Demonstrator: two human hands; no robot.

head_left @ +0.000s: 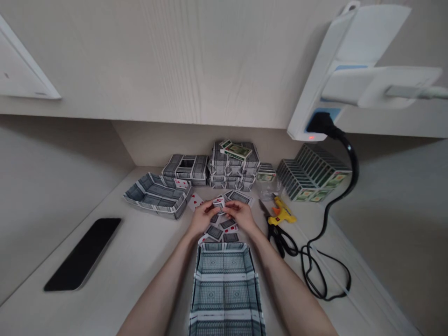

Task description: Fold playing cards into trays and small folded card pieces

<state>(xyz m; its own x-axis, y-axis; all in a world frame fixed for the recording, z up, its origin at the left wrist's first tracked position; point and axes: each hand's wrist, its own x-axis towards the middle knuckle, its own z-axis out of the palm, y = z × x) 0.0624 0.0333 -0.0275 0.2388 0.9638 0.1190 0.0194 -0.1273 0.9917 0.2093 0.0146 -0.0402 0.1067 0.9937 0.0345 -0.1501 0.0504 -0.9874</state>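
Observation:
Between my two hands is a playing card (219, 204), bent or folded, its red-marked face partly showing. My left hand (203, 217) pinches its left side, while the fingers of my right hand (240, 213) grip the right. Loose playing cards (214, 232) lie scattered beneath and around them, some face down and some showing red pips. Nearest my body, between my forearms, stands an open tray built from playing cards (224, 291), with grey-green patterned card backs lining it.
A second card tray (157, 193) sits at the left, beyond a black phone (84, 254). Card-built boxes (234, 165) stand against the back wall. Rightward are scissors (280, 238), a yellow glue gun (283, 212), its black cord (327, 219) and stacked card packs (311, 175).

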